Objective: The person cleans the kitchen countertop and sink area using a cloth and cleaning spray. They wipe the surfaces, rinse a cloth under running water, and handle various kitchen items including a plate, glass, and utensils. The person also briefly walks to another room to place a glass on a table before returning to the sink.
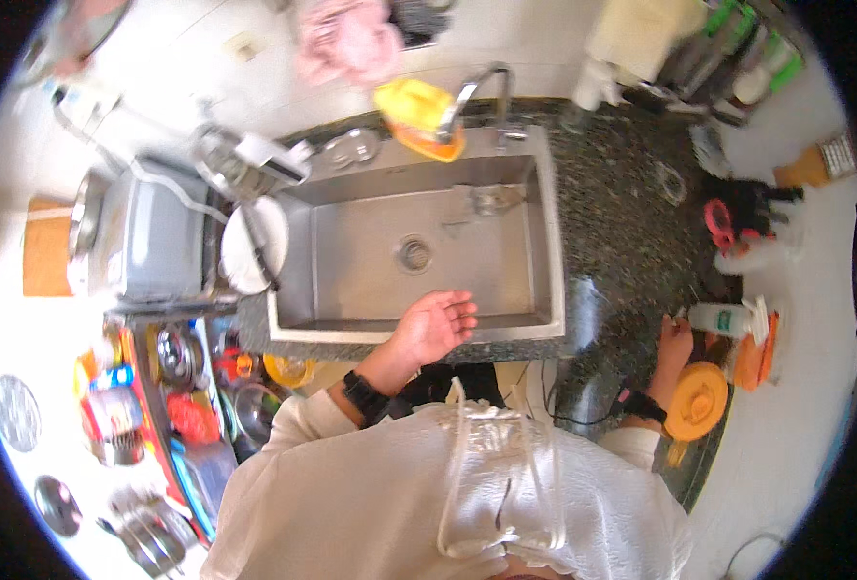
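My left hand (439, 326) is held palm up over the front rim of a stainless-steel sink (370, 275); nothing lies in it and its fingers curl slightly. The sink's drain (415, 254) is just beyond it. Over the dark granite counter (610, 217) on the right, my right hand (676, 342) reaches to a white pump bottle (722, 319) with a green label, which lies sideways in the view. Blur hides whether the fingertips grip or touch anything. Beside that wrist is an orange-yellow lidded pitcher (696, 401).
The chrome faucet (502, 101) rises behind the sink, with a yellow basket-like container (417, 116) beside it. A white plate (254, 243) leans left of the sink, near a grey appliance (160, 225). A black item with pink handles (720, 223) sits at the counter's right. Crowded shelves (189, 413) stand lower left.
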`<action>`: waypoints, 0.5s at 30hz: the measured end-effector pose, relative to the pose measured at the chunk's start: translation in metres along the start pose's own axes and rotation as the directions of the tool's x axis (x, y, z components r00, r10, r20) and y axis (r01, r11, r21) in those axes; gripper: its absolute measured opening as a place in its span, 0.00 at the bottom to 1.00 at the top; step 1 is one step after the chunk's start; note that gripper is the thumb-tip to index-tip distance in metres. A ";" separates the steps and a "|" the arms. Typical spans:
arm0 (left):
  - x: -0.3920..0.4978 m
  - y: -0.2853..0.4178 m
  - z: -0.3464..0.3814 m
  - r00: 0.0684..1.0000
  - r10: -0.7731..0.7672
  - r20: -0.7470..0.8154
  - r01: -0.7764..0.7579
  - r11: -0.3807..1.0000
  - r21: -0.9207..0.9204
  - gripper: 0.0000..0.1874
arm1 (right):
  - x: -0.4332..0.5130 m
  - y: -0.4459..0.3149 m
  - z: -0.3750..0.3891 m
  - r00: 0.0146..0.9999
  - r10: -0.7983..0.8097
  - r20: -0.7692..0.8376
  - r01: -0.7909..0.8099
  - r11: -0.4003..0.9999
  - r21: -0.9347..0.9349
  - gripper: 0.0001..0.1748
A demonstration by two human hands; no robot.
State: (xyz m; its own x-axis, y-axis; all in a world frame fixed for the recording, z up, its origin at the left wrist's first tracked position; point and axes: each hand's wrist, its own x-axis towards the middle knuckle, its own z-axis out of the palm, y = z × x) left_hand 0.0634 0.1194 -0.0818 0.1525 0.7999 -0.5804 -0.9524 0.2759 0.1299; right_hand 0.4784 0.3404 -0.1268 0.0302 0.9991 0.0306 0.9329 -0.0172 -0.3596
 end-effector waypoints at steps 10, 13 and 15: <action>-0.086 0.006 -0.027 0.945 0.293 -0.144 -0.309 0.945 -0.103 0.22 | -0.024 -0.216 0.019 0.671 -0.491 0.555 0.112 0.807 0.579 0.20; -0.111 0.009 -0.040 0.921 0.359 -0.150 -0.380 0.914 -0.142 0.23 | -0.035 -0.270 0.029 0.609 -0.682 0.405 0.486 0.724 0.489 0.20; -0.127 0.012 -0.049 0.904 0.398 -0.158 -0.420 0.893 -0.158 0.23 | -0.042 -0.310 0.026 0.611 -0.733 0.298 0.441 0.628 0.641 0.20</action>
State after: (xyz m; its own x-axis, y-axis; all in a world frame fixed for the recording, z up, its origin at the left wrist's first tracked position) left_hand 0.0198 -0.0048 -0.0456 -0.2824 0.7488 -0.5997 -0.9567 -0.1739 0.2333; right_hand 0.1783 0.3043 -0.0407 -0.7724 0.6352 0.0045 0.3694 0.4550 -0.8102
